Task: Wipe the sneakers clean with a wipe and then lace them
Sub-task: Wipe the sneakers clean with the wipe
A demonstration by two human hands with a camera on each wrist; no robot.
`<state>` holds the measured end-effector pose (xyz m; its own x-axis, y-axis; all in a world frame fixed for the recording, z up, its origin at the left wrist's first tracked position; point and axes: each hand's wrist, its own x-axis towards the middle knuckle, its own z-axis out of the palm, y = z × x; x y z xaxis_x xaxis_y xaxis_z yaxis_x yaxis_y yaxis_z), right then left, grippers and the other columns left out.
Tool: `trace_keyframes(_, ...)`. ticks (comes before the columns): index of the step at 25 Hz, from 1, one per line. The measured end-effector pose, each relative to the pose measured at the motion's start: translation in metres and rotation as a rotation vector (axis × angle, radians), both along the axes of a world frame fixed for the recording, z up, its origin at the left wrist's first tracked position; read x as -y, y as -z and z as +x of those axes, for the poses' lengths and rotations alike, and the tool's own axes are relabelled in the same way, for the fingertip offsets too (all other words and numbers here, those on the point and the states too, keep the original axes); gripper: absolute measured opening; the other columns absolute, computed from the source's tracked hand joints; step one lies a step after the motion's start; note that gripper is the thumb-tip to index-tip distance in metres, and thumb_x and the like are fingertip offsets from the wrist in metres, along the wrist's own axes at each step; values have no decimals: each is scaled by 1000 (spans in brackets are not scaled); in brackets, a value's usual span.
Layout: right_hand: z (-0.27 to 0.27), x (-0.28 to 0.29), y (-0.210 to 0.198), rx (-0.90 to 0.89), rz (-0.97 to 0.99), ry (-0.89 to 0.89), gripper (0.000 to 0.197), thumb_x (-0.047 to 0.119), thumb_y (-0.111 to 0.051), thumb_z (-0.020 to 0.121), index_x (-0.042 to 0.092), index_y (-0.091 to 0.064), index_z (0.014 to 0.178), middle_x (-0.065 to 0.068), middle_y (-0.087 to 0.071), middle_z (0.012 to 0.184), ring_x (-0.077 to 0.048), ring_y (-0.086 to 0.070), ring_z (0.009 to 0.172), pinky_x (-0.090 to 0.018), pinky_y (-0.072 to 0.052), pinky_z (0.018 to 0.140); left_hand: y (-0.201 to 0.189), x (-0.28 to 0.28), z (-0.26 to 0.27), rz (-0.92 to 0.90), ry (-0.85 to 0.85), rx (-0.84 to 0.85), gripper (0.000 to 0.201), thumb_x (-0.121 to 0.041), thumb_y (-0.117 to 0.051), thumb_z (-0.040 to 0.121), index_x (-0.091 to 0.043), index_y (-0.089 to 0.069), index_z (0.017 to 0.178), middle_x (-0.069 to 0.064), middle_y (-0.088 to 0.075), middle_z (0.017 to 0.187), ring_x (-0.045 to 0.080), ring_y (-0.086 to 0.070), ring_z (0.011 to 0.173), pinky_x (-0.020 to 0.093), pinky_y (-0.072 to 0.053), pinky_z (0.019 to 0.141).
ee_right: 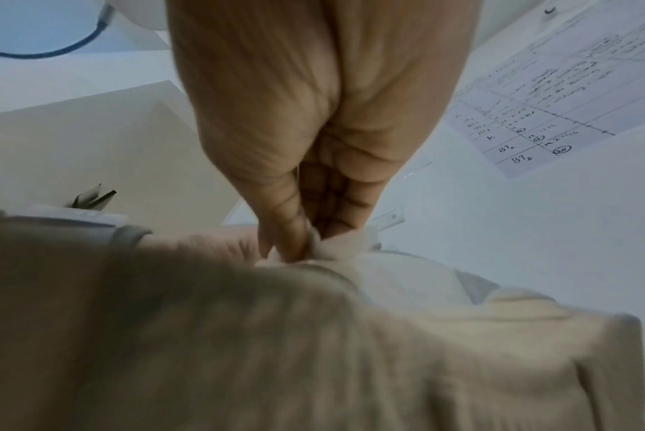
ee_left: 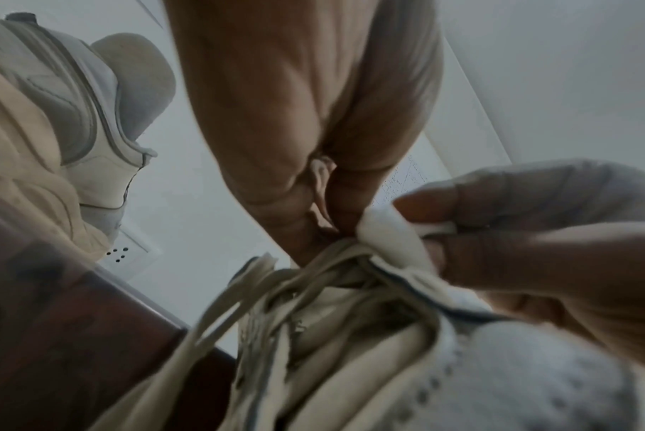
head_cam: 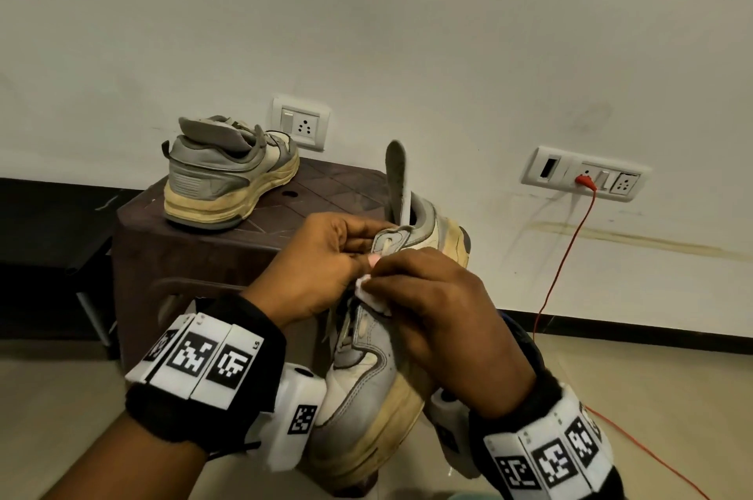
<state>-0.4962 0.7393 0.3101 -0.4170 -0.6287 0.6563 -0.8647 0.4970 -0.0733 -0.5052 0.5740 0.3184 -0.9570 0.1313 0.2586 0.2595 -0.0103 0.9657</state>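
I hold a worn grey and cream sneaker point(head_cam: 366, 389) in front of me, toe toward me, with its insole point(head_cam: 397, 177) sticking up out of the heel. My left hand point(head_cam: 360, 249) pinches the grey eyelet flap near the collar. A folded white wipe point(head_cam: 370, 293) is pinched in my right hand point(head_cam: 377, 277) and pressed on the lacing area. In the left wrist view the wipe point(ee_left: 391, 236) sits on the edge above loose beige laces point(ee_left: 240, 306). In the right wrist view the wipe point(ee_right: 336, 248) shows at my fingertips. The second sneaker point(head_cam: 228, 173) stands on a brown stool point(head_cam: 326, 190).
The stool stands against a white wall with two socket plates point(head_cam: 301, 124) point(head_cam: 586, 177). A red cable point(head_cam: 558, 267) runs from the right plate down across the tiled floor point(head_cam: 652, 377). A handwritten sheet point(ee_right: 553, 102) shows in the right wrist view.
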Motion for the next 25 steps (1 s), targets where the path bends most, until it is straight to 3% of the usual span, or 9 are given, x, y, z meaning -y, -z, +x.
trace_keyframes(5, -24, 2, -22, -59, -203, 166, 19, 9, -69, 78, 7, -74, 96, -6, -67, 94, -21, -63, 83, -39, -55, 68, 0, 2, 6, -20, 17, -6, 40, 16, -55, 85, -18, -69, 101, 4, -75, 95, 15, -71, 90, 25, -58, 78)
trace_keyframes(8, -14, 9, -19, -48, -45, 75, 19, 7, -73, 77, 7, -74, 96, -7, -68, 95, -23, -64, 83, -37, -56, 69, -2, 8, 6, 13, -12, -10, 41, 20, -55, 82, -9, -68, 107, 4, -75, 97, 12, -71, 88, 19, -56, 71)
trace_keyframes(12, 10, 15, -4, -56, 183, -47, 20, 9, -78, 75, 9, -74, 94, -8, -68, 96, -23, -63, 82, -35, -55, 64, -2, 13, 6, 53, -15, -3, 39, 18, -57, 81, -8, -68, 108, 3, -75, 97, 12, -70, 91, 19, -55, 75)
trace_keyframes(16, -13, 21, -21, -117, -30, 98, 18, 9, -72, 77, 7, -73, 95, -9, -67, 93, -24, -63, 83, -35, -55, 70, 1, 17, 3, 90, -48, -3, 39, 18, -56, 81, -9, -69, 105, 10, -74, 98, 19, -71, 90, 24, -57, 73)
trace_keyframes(19, -31, 21, -30, -90, -172, 151, 18, 11, -66, 80, 7, -74, 95, -7, -67, 94, -23, -64, 83, -40, -55, 67, 4, 26, -1, 109, -94, 5, 40, 18, -51, 85, -14, -70, 101, 8, -75, 94, 19, -71, 89, 26, -57, 74)
trace_keyframes(25, -6, 25, -8, -12, 133, -69, 22, 12, -67, 80, 10, -72, 101, -5, -68, 97, -21, -63, 87, -32, -55, 70, 11, 33, -3, 146, -139, -5, 38, 19, -47, 87, -9, -66, 102, 3, -75, 88, 13, -70, 83, 21, -55, 70)
